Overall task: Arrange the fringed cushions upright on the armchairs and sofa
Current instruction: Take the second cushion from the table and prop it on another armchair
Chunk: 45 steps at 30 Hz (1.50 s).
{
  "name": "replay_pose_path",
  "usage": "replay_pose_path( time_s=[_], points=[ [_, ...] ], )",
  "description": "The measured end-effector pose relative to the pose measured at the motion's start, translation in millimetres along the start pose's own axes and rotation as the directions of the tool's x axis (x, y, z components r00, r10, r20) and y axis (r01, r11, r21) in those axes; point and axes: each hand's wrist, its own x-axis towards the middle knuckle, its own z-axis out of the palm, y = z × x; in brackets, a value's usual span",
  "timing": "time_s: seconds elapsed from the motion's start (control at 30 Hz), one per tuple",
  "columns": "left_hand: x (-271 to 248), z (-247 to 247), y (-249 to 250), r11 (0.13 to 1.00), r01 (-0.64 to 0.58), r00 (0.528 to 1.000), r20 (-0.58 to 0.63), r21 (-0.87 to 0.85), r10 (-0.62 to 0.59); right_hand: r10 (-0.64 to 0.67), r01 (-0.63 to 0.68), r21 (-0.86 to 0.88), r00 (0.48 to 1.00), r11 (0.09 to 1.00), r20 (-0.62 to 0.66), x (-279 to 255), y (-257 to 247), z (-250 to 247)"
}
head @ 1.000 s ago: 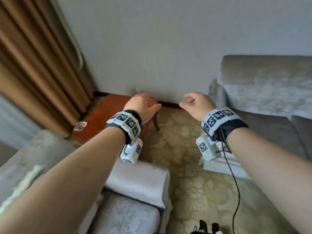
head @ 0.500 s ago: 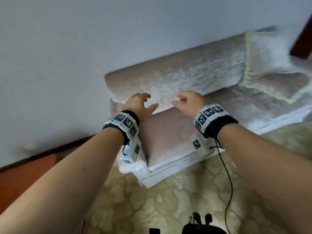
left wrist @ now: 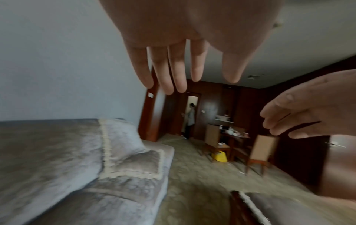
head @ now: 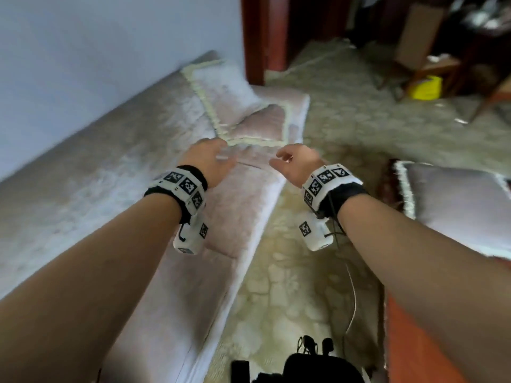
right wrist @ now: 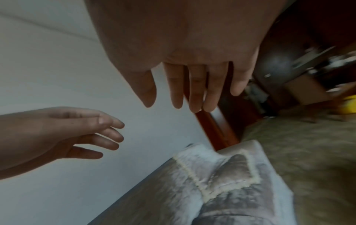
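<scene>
A long pale sofa runs along the white wall. At its far end one fringed cushion leans upright against the backrest, and a second fringed cushion lies flat on the seat in front of it. Both show in the left wrist view, upright cushion and flat cushion, and in the right wrist view, flat cushion. A third fringed cushion lies at the right on a reddish surface. My left hand and right hand hover over the seat, short of the flat cushion, fingers relaxed and empty.
Patterned beige carpet lies between the sofa and the reddish surface on the right. A red-brown wooden door frame stands past the sofa end. Chairs, a table and a yellow object are in the far room. A person stands in a distant doorway.
My view has swung right, from the corner and curtain, along the sofa to its far end. The two cushions there are now close ahead of my hands. Both hands stayed empty.
</scene>
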Motion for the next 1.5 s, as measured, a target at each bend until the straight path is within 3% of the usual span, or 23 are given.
replay_pose_path(
  time_s=[0.17, 0.43, 0.63, 0.83, 0.97, 1.07, 1.2, 1.3, 1.5],
  points=[
    [88, 62, 93, 0.963, -0.250, 0.954, 0.142, -0.103, 0.263, 0.265, -0.269, 0.000, 0.949, 0.963, -0.172, 8, 90, -60],
    [184, 165, 281, 0.809, -0.553, 0.768, 0.257, -0.198, 0.587, 0.538, -0.539, 0.123, 0.738, 0.833, -0.408, 14, 237, -161],
    [258, 218, 396, 0.722, -0.662, 0.658, 0.305, -0.201, 0.688, 0.678, -0.652, 0.245, 0.574, 0.717, -0.459, 42, 333, -225],
    [320, 247, 500, 0.629, -0.731, 0.553, 0.311, -0.264, 0.773, 0.734, -0.709, 0.315, 0.416, 0.632, -0.537, 62, 393, -300],
    [364, 275, 554, 0.569, -0.763, 0.485, 0.311, -0.306, 0.818, 0.745, -0.716, 0.352, 0.348, 0.603, -0.568, 89, 426, -329],
    [401, 295, 593, 0.510, -0.796, 0.419, 0.312, -0.325, 0.853, 0.756, -0.728, 0.382, 0.281, 0.570, -0.592, 116, 449, -353],
    [465, 316, 649, 0.411, -0.842, 0.317, 0.295, -0.349, 0.901, 0.765, -0.743, 0.439, 0.150, 0.505, -0.626, 159, 474, -391],
    [504, 327, 692, 0.359, -0.861, 0.263, 0.289, -0.361, 0.920, 0.766, -0.753, 0.457, 0.095, 0.473, -0.636, 183, 490, -418],
    [533, 365, 769, 0.265, -0.863, 0.139, 0.302, -0.430, 0.943, 0.789, -0.767, 0.524, -0.040, 0.369, -0.613, 195, 528, -449]
  ],
)
